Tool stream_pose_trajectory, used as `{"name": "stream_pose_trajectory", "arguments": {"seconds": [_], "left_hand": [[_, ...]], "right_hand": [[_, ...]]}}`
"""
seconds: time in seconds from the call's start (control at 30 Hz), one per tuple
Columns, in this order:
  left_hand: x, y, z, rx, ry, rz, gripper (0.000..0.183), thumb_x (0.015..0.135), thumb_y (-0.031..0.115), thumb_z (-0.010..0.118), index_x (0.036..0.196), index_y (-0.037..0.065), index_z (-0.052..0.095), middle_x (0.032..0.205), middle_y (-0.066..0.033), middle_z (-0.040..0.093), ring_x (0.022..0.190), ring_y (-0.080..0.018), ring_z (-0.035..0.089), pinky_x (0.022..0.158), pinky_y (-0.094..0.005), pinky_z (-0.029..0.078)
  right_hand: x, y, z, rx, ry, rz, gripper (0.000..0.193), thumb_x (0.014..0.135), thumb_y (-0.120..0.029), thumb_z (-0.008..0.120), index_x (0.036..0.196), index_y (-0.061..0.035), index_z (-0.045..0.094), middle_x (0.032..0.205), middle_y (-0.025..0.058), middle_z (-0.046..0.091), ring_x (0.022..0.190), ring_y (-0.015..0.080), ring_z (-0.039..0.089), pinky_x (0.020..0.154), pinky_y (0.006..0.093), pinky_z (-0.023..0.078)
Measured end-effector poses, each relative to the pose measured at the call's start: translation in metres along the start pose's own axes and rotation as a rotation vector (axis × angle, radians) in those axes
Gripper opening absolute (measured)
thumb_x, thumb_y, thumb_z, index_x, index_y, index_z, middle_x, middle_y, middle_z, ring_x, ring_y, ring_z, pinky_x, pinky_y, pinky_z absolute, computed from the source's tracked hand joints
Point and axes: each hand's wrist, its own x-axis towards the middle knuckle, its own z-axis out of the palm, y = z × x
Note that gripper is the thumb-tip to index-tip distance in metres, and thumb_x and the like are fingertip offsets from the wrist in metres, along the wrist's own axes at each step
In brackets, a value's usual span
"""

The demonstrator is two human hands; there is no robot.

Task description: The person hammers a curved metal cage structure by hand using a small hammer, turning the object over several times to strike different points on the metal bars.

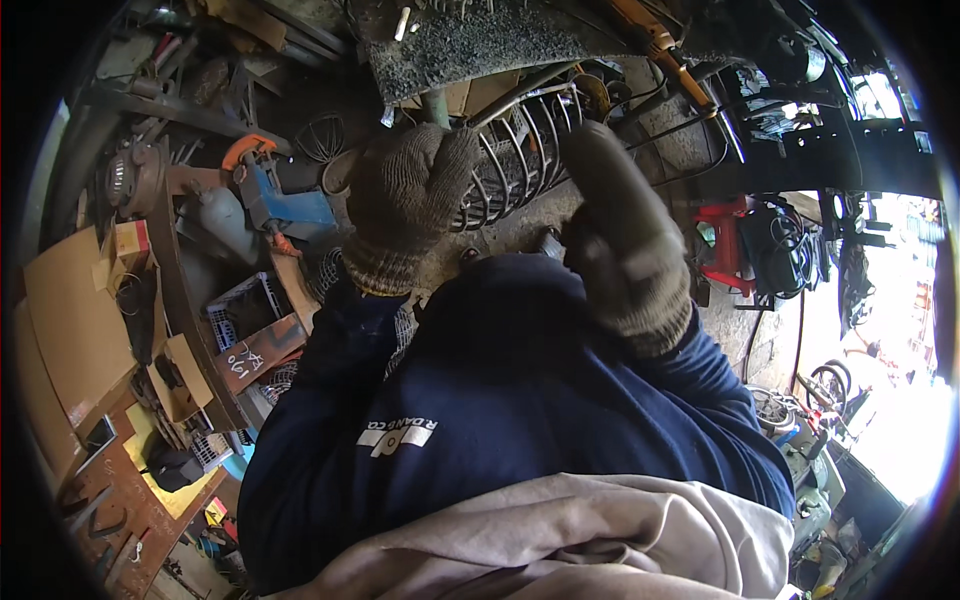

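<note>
Touching ribbed rack [522, 150], crate [237, 294] contents unclear

Ahead of you, the grey metal basket-like frame of curved, parallel bars [518, 150] sits at a slant, its upper edge rising to the right, its left end partly hidden behind your gloved left hand [415, 190], its right end near your blurred, gloved right hand [625, 235].

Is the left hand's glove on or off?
On: the knitted glove covers the left hand, its cuff meeting the navy sleeve.
</note>
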Motion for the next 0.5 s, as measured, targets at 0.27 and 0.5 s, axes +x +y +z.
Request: {"name": "stream_pose_trajectory", "arguments": {"seconds": [0.27,0.5], "left_hand": [[-0.012,0.013,-0.008,0.037,-0.097,-0.15,0.026,0.093,0.024,0.062,0.079,0.003,0.067,0.065,-0.0117,0.061,0.059,-0.025,0.06,0.059,-0.0365,0.047],[-0.005,-0.013,-0.017,-0.109,-0.064,0.006,0.015,0.094,0.015,0.06,0.098,0.004,0.07,0.088,-0.0099,0.068,0.078,-0.0236,0.067,0.067,-0.0367,0.052]], "right_hand": [[0.005,0.002,0.0,-0.325,-0.049,0.003,0.037,0.093,-0.023,0.063,0.119,0.0039,0.058,0.089,0.019,0.068,0.08,0.0316,0.068,0.07,0.0387,0.053],[0.02,0.02,-0.002,0.151,0.288,0.055,0.041,0.096,-0.033,0.062,0.123,-0.0042,0.05,0.091,0.0007,0.059,0.069,0.0087,0.055,0.06,0.0252,0.046]]}}
